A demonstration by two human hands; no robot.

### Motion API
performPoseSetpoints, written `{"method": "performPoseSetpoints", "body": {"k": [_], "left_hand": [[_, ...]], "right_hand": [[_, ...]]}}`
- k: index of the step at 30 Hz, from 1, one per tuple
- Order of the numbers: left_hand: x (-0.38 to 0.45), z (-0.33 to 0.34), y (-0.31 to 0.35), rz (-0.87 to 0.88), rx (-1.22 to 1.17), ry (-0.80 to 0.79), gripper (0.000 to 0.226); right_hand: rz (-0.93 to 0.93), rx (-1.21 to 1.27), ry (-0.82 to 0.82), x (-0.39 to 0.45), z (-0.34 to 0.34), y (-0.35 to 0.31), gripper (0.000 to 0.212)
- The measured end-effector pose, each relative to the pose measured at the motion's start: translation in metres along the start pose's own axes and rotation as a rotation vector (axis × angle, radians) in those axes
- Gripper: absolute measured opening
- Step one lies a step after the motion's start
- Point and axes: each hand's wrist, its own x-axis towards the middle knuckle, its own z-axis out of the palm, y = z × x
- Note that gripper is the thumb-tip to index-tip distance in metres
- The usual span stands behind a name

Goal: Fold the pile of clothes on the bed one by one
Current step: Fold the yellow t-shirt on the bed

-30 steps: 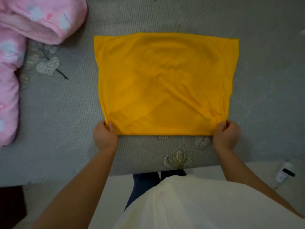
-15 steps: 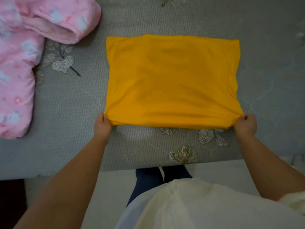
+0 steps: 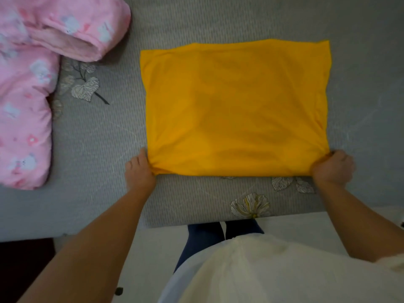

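Note:
An orange-yellow garment (image 3: pixel 236 108) lies flat on the grey bed (image 3: pixel 96 132), folded into a rough rectangle. My left hand (image 3: pixel 138 171) grips its near left corner, where the cloth bunches. My right hand (image 3: pixel 333 168) grips the near right corner with curled fingers. The near edge runs taut between the two hands, a little back from the bed's front edge.
A pink printed quilted garment (image 3: pixel 32 84) lies heaped at the left of the bed. The bed's front edge (image 3: pixel 218 221) runs just in front of my legs, with pale floor below. Leaf prints mark the grey sheet.
Both hands have spread the near edge wider and pulled it taut, smoothing the garment. The view has shifted, so the garment sits further right in the frame.

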Motion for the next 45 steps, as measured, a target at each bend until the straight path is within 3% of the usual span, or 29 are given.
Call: {"method": "performPoseSetpoints", "body": {"k": [2, 5, 7, 11, 15, 18, 21, 27, 30, 33, 37, 41, 45], "left_hand": [[-0.006, -0.003, 0.016, -0.021, -0.005, 0.12, 0.053], [-0.009, -0.007, 0.057, 0.176, -0.051, 0.249, 0.048], [-0.007, -0.012, 0.098, 0.298, -0.035, 0.153, 0.059], [0.006, -0.006, 0.203, 0.671, 0.177, 0.02, 0.054], [0.031, 0.004, 0.324, 0.991, 0.482, 0.033, 0.055], [0.047, 0.007, 0.394, 1.057, 0.638, 0.096, 0.056], [0.059, 0.012, 0.426, 1.064, 0.771, 0.049, 0.056], [0.072, 0.001, 0.423, 1.097, 0.893, 0.041, 0.033], [0.071, -0.009, 0.417, 1.125, 0.878, 0.06, 0.033], [0.071, -0.023, 0.401, 1.184, 0.732, 0.114, 0.031], [0.063, -0.05, 0.354, 1.178, 0.523, 0.18, 0.028], [0.075, -0.083, 0.281, 1.169, 0.368, 0.205, 0.031], [0.095, -0.121, 0.201, 1.046, 0.198, 0.094, 0.039]], "right_hand": [[0.06, 0.092, 0.047, -0.005, 0.0, -0.003, 0.033], [0.132, 0.218, 0.034, -0.006, -0.001, -0.009, 0.039], [0.106, 0.184, -0.043, -0.007, -0.001, -0.01, 0.045], [0.106, 0.19, -0.199, -0.002, -0.002, -0.005, 0.043], [0.092, 0.261, -0.329, 0.01, -0.002, 0.001, 0.029], [0.068, 0.313, -0.4, 0.021, -0.002, 0.006, 0.03], [-0.004, 0.302, -0.456, 0.029, -0.004, 0.014, 0.04], [-0.163, 0.345, -0.489, 0.042, -0.001, 0.024, 0.042], [-0.233, 0.458, -0.39, 0.037, -0.009, 0.026, 0.045], [-0.278, 0.625, -0.295, 0.018, -0.022, 0.017, 0.046], [-0.382, 0.825, -0.39, -0.02, -0.04, -0.006, 0.03], [-0.531, 0.777, -0.278, -0.087, -0.039, -0.053, 0.046], [-0.648, 0.589, -0.156, -0.166, -0.016, -0.111, 0.038]]}}
